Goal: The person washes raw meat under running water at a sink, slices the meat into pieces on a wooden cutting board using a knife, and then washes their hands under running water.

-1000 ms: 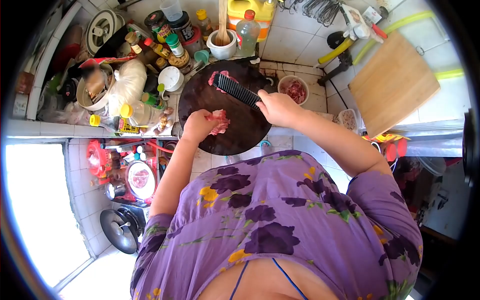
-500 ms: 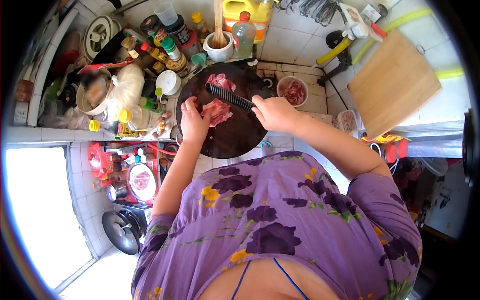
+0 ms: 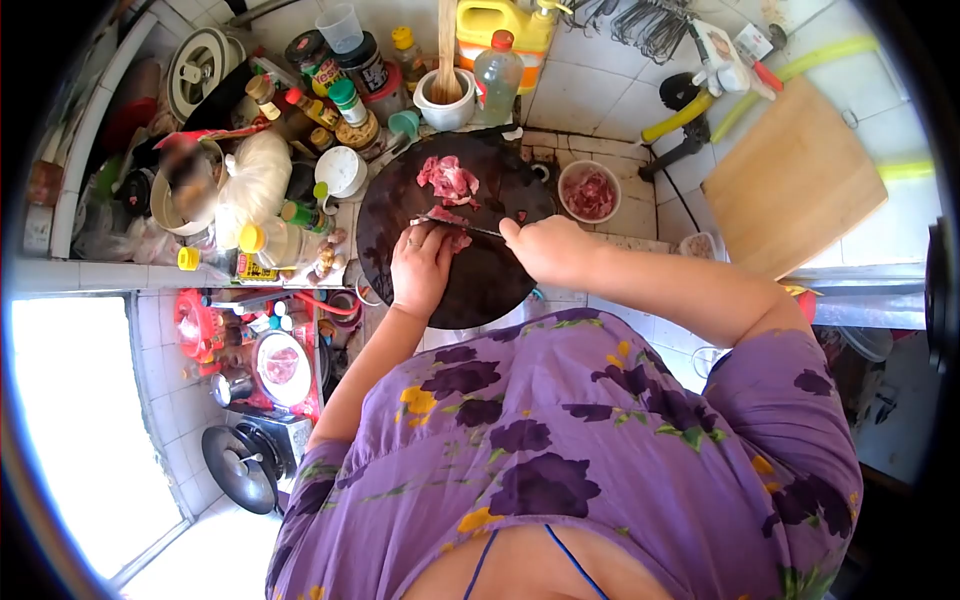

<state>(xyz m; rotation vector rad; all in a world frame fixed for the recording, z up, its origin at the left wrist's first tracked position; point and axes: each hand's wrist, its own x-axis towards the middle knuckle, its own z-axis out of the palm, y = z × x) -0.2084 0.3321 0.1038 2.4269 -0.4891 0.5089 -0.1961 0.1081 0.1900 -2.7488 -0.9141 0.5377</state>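
On the round dark chopping board point(image 3: 480, 285), a piece of raw meat point(image 3: 462, 240) lies partly under my left hand point(image 3: 421, 265). Its fingers are bent and press the meat down. My right hand point(image 3: 550, 248) grips a knife point(image 3: 484, 231) by the handle; the blade is seen nearly edge-on and reaches the meat just ahead of my left fingertips. Farther back on the board sits another raw meat piece point(image 3: 448, 180), apart from both hands. A small scrap of meat point(image 3: 521, 215) lies near the knife hand.
A white bowl of cut meat point(image 3: 590, 192) stands right of the board. Behind are a mortar point(image 3: 445, 105) with a wooden pestle, a plastic bottle point(image 3: 498, 78) and a yellow jug point(image 3: 500, 35). Condiment bottles crowd the left. A wooden board point(image 3: 795, 185) leans at right.
The knife has turned from showing its ridged flat side to nearly edge-on, and moved down onto the near meat. My left hand has shifted right, its fingers now over that meat.
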